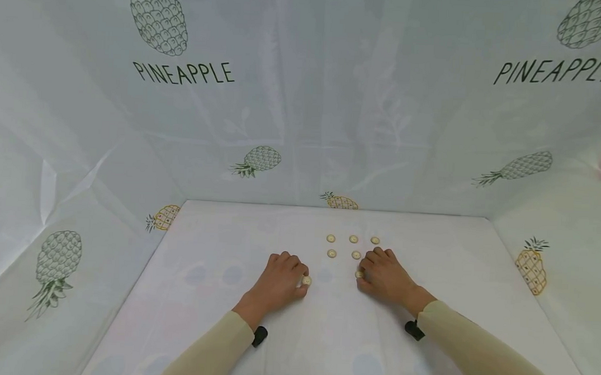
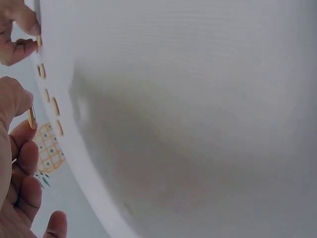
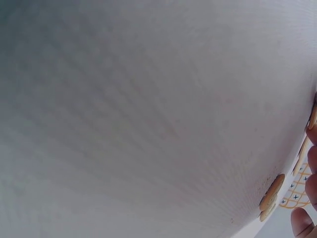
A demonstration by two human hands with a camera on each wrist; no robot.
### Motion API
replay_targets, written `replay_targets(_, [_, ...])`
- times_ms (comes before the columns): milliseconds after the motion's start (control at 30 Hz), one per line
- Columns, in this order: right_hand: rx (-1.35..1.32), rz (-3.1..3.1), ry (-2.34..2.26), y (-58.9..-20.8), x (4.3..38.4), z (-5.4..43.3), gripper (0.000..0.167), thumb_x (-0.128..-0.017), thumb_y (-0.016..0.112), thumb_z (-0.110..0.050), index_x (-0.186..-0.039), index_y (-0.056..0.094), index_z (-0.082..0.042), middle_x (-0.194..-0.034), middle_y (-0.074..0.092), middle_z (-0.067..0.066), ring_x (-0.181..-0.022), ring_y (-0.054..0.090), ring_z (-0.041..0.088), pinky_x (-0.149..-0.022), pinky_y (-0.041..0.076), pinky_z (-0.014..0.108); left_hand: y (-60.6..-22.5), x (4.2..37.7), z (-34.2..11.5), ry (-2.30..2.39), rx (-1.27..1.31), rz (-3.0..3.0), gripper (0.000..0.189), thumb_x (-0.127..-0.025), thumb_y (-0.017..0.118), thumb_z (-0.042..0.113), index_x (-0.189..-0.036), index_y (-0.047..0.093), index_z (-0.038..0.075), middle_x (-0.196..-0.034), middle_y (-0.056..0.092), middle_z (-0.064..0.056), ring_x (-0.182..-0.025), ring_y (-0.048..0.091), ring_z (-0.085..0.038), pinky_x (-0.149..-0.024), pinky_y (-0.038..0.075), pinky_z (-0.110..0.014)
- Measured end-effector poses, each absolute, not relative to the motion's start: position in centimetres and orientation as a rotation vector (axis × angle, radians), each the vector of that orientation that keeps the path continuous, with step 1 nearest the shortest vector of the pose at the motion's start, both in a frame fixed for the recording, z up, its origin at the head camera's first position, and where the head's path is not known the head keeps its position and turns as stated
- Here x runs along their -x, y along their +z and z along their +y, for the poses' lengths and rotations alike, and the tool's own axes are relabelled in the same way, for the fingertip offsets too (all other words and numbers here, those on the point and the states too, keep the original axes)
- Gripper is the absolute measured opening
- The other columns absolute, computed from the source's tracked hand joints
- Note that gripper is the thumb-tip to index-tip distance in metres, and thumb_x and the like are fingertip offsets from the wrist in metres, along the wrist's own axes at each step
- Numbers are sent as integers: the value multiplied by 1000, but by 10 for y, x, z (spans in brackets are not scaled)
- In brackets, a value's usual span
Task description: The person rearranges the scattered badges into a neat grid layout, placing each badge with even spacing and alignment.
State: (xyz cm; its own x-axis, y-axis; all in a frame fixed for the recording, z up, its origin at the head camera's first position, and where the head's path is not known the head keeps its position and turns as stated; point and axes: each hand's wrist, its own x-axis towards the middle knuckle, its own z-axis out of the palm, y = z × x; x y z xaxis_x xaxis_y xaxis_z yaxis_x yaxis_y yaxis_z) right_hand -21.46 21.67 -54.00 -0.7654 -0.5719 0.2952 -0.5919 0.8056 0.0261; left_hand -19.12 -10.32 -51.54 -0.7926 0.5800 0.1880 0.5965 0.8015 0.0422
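Between thumb and forefinger, my left hand (image 1: pixel 278 281) pinches a pale wooden button (image 1: pixel 307 280), held over the left-middle of the table. The left wrist view shows that button (image 2: pixel 32 118) edge-on, the other fingers loosely curled below it. My right hand (image 1: pixel 387 278) has its thumb and fingertips on another button (image 1: pixel 359 274), down at the table surface. Just beyond it lie more buttons: three in a far row, with a middle one (image 1: pixel 353 239), and two in a nearer row, including one button (image 1: pixel 332 253) at the left. In the right wrist view, the fingers (image 3: pixel 312 188) show only at the edge.
The white table (image 1: pixel 218 234) has faint coloured spots. A pale curtain (image 1: pixel 304 98) printed with pineapples rises behind it and along both sides. A dark band (image 1: pixel 414 330) sits at the right wrist, and another dark piece (image 1: pixel 260 336) at the left.
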Motion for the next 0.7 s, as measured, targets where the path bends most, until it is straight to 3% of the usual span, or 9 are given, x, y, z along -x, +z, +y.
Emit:
replay_targets(367, [-900,-2698,97,-537,214,216,19,-88,79,-29,-92,71,-12,-94,65,1,-90,51,22,-82,43,43,-517,222,-58,-209,890,-2944,25,-102,69,43,-117,73,24,-115,67,6,-104,53,-16,-97,44,-40])
replay_targets(700, [-876,-2760,73,-537,215,216,22,-89,79,-33,-94,71,-13,-97,67,1,-93,53,23,-84,44,44,-523,230,-39,-165,906,-2990,23,-101,70,44,-114,74,25,-110,67,6,-103,55,-17,-92,48,-42])
